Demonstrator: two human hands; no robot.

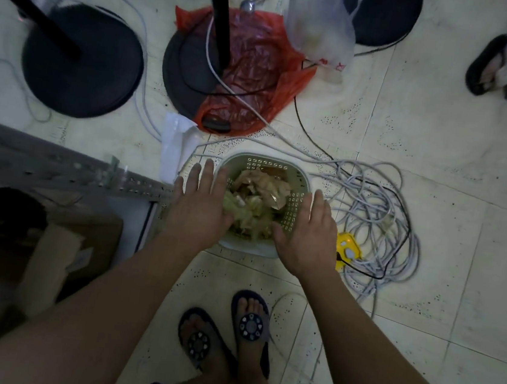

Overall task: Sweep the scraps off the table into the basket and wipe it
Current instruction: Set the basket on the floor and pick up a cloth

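Left hand (pixel 200 206) and right hand (pixel 308 233), fingers straight, seemingly empty, over the scrap-filled basket (pixel 266 161).

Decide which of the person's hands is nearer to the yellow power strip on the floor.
Right. The right hand rests at the basket's right edge, just left of the yellow power strip. The left hand is across the basket, farther off.

Both hands cover the basket (pixel 268 165) side rims.
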